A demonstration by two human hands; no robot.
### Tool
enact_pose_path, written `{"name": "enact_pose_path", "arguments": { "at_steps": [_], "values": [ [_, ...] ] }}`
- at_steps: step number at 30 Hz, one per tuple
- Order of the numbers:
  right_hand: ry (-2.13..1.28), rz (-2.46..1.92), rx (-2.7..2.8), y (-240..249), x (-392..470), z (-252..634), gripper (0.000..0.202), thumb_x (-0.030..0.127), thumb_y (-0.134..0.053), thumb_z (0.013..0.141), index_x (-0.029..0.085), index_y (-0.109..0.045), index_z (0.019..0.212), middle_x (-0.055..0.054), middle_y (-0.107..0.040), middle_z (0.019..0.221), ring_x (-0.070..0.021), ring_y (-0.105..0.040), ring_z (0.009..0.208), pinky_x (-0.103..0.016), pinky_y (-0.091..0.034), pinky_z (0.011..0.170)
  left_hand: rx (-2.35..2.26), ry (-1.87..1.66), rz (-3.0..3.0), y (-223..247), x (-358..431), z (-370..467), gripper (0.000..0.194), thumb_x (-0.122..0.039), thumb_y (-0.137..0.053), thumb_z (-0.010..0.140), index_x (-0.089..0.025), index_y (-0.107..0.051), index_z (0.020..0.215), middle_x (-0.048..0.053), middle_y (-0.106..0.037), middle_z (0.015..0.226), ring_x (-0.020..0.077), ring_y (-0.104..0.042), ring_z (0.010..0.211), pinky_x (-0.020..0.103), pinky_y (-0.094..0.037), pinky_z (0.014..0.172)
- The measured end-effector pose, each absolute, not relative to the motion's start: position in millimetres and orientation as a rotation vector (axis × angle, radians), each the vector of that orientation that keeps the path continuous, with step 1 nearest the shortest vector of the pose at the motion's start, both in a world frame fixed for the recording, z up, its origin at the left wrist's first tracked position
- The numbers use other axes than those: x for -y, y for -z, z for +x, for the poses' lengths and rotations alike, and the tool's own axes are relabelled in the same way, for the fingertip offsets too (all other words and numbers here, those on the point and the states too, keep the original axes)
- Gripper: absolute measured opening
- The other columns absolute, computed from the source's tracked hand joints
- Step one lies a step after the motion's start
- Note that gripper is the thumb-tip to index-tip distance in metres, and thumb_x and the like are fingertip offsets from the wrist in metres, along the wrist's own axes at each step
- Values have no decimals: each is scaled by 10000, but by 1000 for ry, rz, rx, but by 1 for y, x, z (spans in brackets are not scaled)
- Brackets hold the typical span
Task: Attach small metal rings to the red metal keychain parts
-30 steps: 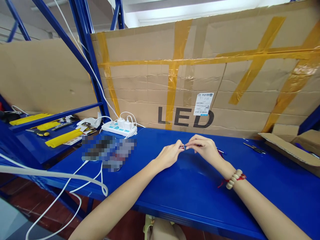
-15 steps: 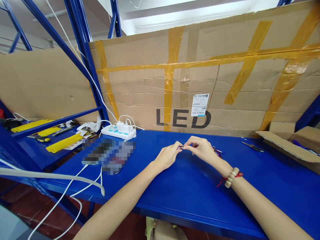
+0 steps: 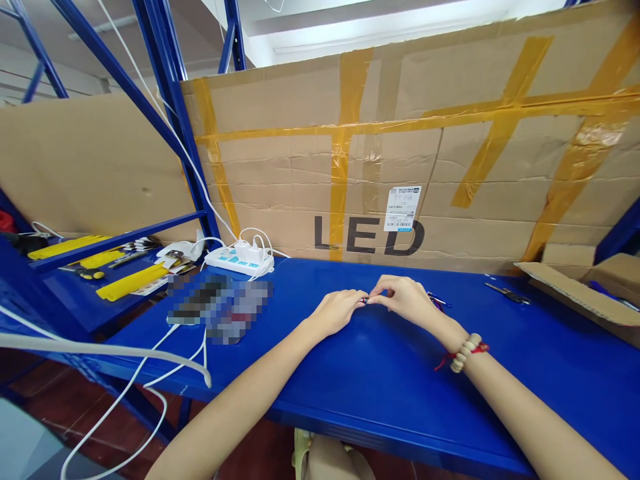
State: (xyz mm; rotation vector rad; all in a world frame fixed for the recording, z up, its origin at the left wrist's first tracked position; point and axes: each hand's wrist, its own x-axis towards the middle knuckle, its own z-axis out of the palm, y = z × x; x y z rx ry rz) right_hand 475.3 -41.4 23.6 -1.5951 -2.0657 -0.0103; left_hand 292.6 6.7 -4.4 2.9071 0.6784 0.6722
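Both my hands meet over the middle of the blue table (image 3: 345,380). Between their fingertips is a small dark object (image 3: 365,301), mostly hidden and too small to name. My left hand (image 3: 336,312) has its fingers pressed together around the object's left side. My right hand (image 3: 403,299) pinches at its right side with thumb and forefinger. A beaded bracelet with a red cord (image 3: 465,353) circles my right wrist. Behind that wrist lie a pen-like item (image 3: 440,300) and something purple, partly covered by the hand.
Two blurred flat items (image 3: 200,303) lie at the left with white cables, near a white power strip (image 3: 240,260). Tweezers-like tool (image 3: 507,293) and an open cardboard box (image 3: 575,293) are at the right. A large cardboard sheet (image 3: 280,193) stands behind.
The fingers of my left hand have flattened and straightened somewhat around the small object. My right hand keeps its pinch. The whole view has shifted slightly.
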Motion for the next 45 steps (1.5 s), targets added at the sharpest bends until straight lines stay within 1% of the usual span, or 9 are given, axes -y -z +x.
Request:
{"name": "enact_pose_path", "arguments": {
  "at_steps": [7,13,19,25,30,33,37,42,45],
  "values": [
    [63,-1539,2057,-24,40,484,283,476,-515,807,256,-674,727,24,-643,772,-82,-558,573,-215,-307,495,-744,-761,2906,4,-4,298,219,-218,-329,941,-179,-493,1080,26,-608,1050,156,-570,956,259,-434,827],
    [176,-1553,2087,-21,39,486,316,490,-500,814,243,-665,707,8,-645,778,-112,-571,660,-216,-295,499,-787,-735,2918,6,-3,300,203,-210,-323,940,-177,-493,1044,23,-607,1047,166,-570,938,277,-433,808],
    [175,-1557,2116,-20,38,487,308,498,-497,816,249,-655,727,16,-647,784,-115,-574,669,-214,-304,508,-802,-732,2890,4,-4,300,171,-213,-329,937,-181,-484,1001,19,-612,1025,169,-577,915,287,-435,791],
    [87,-1548,2160,-21,39,487,308,478,-467,840,248,-649,747,19,-643,739,-106,-579,609,-217,-316,504,-805,-757,2853,3,-2,299,179,-230,-298,947,-192,-463,1003,25,-614,1003,164,-580,915,281,-433,787],
    [-22,-1529,2175,-23,41,483,299,467,-451,854,243,-639,791,28,-638,794,-70,-554,504,-217,-356,529,-830,-780,2807,6,-4,300,152,-244,-312,944,-188,-443,997,35,-616,994,174,-586,907,284,-438,765],
    [-31,-1491,2184,-23,42,481,311,469,-431,864,242,-640,818,19,-635,817,-64,-542,481,-218,-375,545,-860,-787,2776,8,-5,301,137,-246,-320,941,-185,-430,998,43,-616,998,180,-590,901,287,-442,754],
    [-46,-1450,2206,-22,42,481,335,469,-419,868,229,-643,799,5,-630,815,-66,-540,482,-216,-379,534,-828,-765,2735,7,-3,299,110,-250,-336,936,-192,-418,980,39,-612,1000,183,-590,914,286,-440,762],
    [-254,-1372,2164,-24,40,484,336,467,-465,841,194,-640,756,-5,-618,783,-66,-544,472,-210,-401,530,-794,-777,2596,1,9,298,90,-250,-328,935,-206,-392,982,24,-607,981,169,-600,871,259,-444,710],
    [-343,-1318,2159,-24,38,486,354,473,-469,834,175,-628,729,-15,-612,752,-75,-545,464,-215,-410,524,-775,-785,2594,-2,13,298,85,-254,-328,935,-206,-389,971,27,-610,984,173,-601,880,260,-445,713]
  ]
}}
